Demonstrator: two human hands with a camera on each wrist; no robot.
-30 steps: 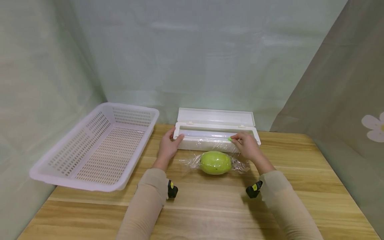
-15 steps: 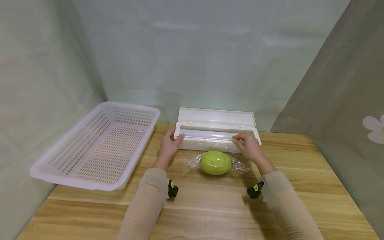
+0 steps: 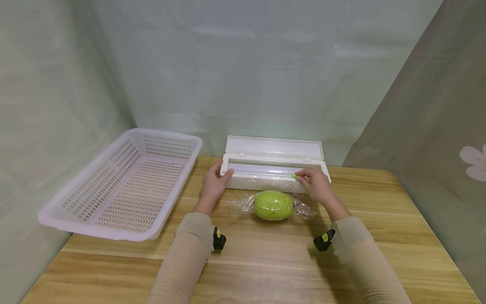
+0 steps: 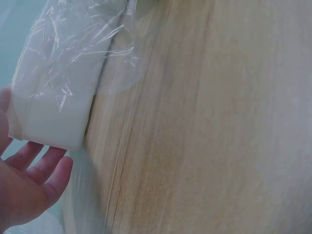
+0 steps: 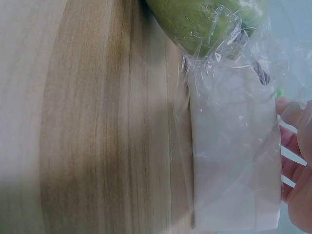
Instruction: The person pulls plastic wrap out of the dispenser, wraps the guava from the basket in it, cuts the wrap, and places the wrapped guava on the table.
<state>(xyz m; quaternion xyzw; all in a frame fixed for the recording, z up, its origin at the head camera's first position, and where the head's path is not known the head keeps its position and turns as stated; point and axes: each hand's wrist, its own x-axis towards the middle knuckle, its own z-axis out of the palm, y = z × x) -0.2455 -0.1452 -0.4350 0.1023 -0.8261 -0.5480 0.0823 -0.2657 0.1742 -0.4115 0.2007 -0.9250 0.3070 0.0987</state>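
A white plastic wrap dispenser box (image 3: pixel 262 183) lies at the back of the table, its lid (image 3: pixel 274 147) raised behind it and a roll of film (image 3: pixel 262 169) visible inside. My left hand (image 3: pixel 214 182) grips the box's left end, thumb on the top edge and fingers against the end face. At the front edge, right of the middle, my right hand (image 3: pixel 316 184) pinches a small green slider (image 3: pixel 294 175) between thumb and forefinger. Clear film hangs from the box down to a green oval fruit (image 3: pixel 273 205), which is wrapped in it with crumpled ends at both sides.
To the left stands a large white perforated basket (image 3: pixel 123 196). The wooden table (image 3: pixel 262 270) extends in front of the fruit. Behind everything hangs a pale curtain (image 3: pixel 235 71), close to the raised lid.
My right hand and the green slider have shifted very slightly to the right along the box's front edge. The left hand, box and fruit stay in place.
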